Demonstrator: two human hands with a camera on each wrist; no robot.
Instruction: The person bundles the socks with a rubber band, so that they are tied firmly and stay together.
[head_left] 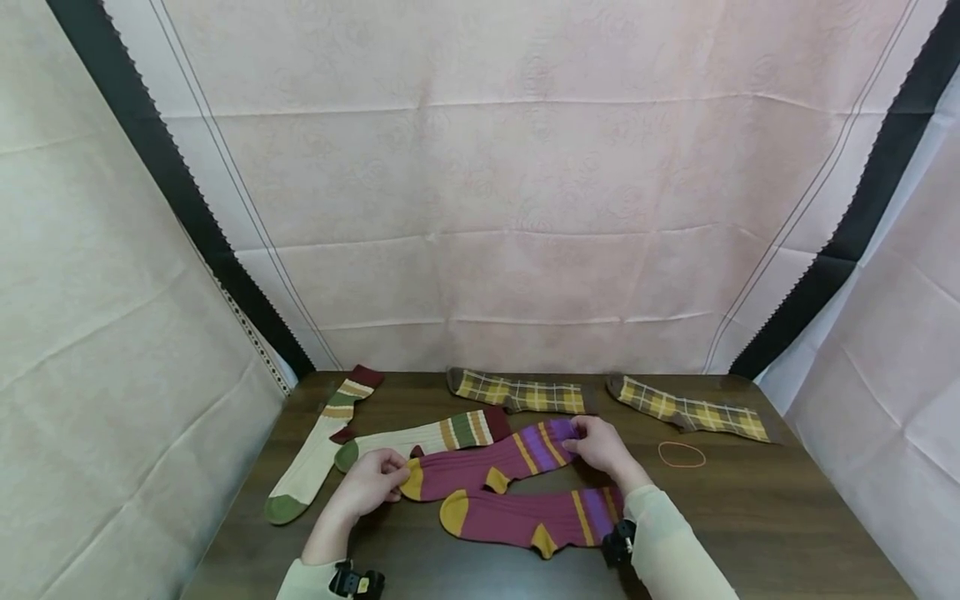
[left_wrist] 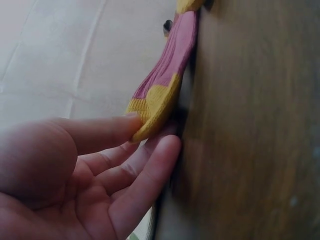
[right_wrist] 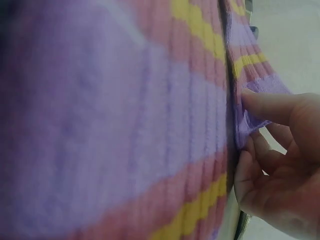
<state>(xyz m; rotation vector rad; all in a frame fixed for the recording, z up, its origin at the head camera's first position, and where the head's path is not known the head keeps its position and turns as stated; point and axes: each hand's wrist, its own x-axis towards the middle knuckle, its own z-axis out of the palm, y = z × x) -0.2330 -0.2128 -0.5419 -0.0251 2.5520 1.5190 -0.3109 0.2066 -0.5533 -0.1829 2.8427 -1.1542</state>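
A maroon sock with a yellow toe and heel and a purple striped cuff stretches between both hands. My left hand pinches its toe; in the left wrist view the thumb lies over the yellow toe with fingers beneath. At the other end my right hand pinches the purple cuff between thumb and fingers. A matching maroon sock lies flat just nearer, under the right wrist; its cuff fills much of the right wrist view, blurred.
Two cream socks with green toes lie left, one slanted and one crosswise behind the held sock. Two yellow plaid socks, one central and one right, lie along the back. A thin rubber band rests on the brown table.
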